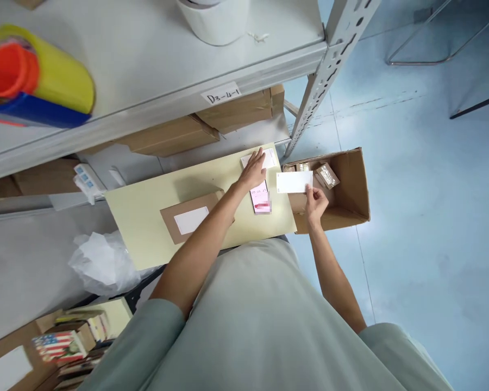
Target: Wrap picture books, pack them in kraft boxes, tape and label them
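Note:
My left hand (pixel 253 171) lies with fingers stretched over white paper slips (pixel 270 158) near the far right corner of a pale yellow board (pixel 142 198). Just below that hand is a phone (pixel 259 195) with a pink screen showing digits; part of it is blurred out. Pinched by its lower right corner, a blank-looking white paper slip (pixel 294 182) is in my right hand (pixel 317 205), above the edge of an open cardboard box (pixel 355 187). Partly behind my left forearm sits a flat brown carton (pixel 170 221) bearing a white label (pixel 190 219).
Wrapped packets (pixel 327 175) lie inside the open box. A grey metal shelf (pixel 146 70) labelled D3-4-1 overhangs the board, its upright (pixel 321 76) close by. Clear plastic bags (pixel 104 263) and a box of books (pixel 61 346) are at left. Blue floor (pixel 427 217) extends right.

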`<state>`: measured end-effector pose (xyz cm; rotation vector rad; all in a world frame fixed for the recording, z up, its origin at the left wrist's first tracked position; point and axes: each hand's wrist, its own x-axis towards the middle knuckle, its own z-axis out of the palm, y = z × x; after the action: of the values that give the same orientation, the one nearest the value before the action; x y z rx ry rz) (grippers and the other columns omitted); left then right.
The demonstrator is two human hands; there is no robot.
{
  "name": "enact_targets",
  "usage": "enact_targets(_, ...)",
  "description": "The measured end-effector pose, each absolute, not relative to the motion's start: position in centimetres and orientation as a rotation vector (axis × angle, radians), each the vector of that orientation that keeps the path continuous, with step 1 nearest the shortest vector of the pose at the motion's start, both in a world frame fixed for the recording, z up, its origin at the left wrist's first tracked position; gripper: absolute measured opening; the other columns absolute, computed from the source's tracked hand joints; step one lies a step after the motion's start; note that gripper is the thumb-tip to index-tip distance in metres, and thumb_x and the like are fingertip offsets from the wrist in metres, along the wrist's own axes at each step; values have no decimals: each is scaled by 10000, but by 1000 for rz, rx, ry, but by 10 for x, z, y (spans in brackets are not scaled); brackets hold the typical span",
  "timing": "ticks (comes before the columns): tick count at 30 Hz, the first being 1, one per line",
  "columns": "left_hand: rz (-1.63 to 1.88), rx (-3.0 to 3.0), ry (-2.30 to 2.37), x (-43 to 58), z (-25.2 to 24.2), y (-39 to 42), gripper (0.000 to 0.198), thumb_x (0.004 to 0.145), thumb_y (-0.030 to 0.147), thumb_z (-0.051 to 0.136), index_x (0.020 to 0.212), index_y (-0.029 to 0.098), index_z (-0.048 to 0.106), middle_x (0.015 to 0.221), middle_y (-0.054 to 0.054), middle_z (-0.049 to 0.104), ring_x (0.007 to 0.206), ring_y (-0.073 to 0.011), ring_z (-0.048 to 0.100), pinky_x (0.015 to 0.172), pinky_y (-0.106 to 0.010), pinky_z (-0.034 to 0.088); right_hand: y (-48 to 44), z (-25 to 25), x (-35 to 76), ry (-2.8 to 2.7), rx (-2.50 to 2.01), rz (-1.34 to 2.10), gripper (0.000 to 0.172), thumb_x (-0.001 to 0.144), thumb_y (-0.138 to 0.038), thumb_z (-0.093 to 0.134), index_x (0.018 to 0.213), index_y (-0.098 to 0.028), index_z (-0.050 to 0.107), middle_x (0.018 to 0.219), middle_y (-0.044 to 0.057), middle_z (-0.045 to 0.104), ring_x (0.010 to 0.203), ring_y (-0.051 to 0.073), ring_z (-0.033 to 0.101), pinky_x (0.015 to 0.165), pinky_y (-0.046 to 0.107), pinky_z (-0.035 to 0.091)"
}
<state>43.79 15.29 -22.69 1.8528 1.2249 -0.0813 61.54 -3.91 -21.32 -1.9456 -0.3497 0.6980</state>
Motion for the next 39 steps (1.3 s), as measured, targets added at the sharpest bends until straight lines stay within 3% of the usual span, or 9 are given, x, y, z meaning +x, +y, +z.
enact_targets(2,77,1690,1259,415,-204,126,642,966,280,611,1592,143,574,1717,-164,511,1645,-336,406,1377,-498,300,-49,-193,605,-345,-1897,766,565,870,-753,708,836,-190,707,800,59,746,809,227,684,812,371,567)
enact_targets(5,223,1329,1201,376,-162,74,455,960,412,604,1308,171,774,1378,-150,787,1400,-344,671,1222,-506,500,-60,-166,589,-366,-1829,884,550,829,-750,771,836,-202,723,803,51,758,810,235,696,827,394,577)
enact_targets(9,282,1038,1262,332,-100,19,291,860,417,675,1002,230,847,1080,-85,862,1158,-320,781,1117,-478,569,-63,-133,568,-456,-1773,1025,483,834,-701,806,815,-224,736,771,29,742,772,234,693,816,409,581)
enact_targets(17,435,1146,1279,278,-16,-23,210,915,428,712,854,254,812,918,-43,822,978,-262,756,967,-401,571,-55,-68,518,-689,-1680,1077,400,897,-635,790,793,-255,725,766,8,716,772,219,684,786,377,575)
enact_targets(39,728,1231,1136,99,18,-51,201,895,437,730,808,256,741,868,-32,788,892,-246,720,884,-394,557,-58,5,337,-961,-1748,946,412,939,-642,747,779,-270,670,783,23,697,816,225,677,813,389,580)
